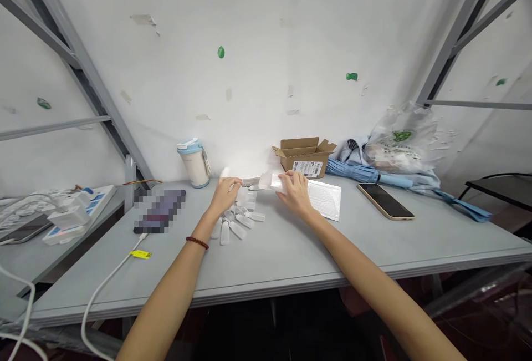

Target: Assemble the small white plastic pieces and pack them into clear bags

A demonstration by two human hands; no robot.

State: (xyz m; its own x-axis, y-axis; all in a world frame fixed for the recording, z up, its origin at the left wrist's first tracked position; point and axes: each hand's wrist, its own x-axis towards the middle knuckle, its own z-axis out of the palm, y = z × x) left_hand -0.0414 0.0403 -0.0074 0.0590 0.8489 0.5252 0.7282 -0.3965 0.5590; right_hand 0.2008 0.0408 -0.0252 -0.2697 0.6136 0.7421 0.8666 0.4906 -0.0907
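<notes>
My left hand (225, 196) is closed above a spread of small white plastic tags (238, 230) on the grey table. Its fingers are bent together, and what they hold, if anything, is too small to make out. Just behind it a white piece (225, 172) shows, partly covered by the hand. My right hand (296, 193) grips a small white box (275, 182) that lies on its side, with its flap end pointing left toward the tags. A white bubble mailer (326, 200) lies flat under and beside my right wrist.
An open cardboard box (305, 156) and a blue-lidded cup (194, 164) stand along the wall. To the right lie a phone (385, 201), a folded blue umbrella (353, 171) and a plastic bag (405, 139). A white cable (108, 278) crosses the left side to a blurred-out device (160, 211).
</notes>
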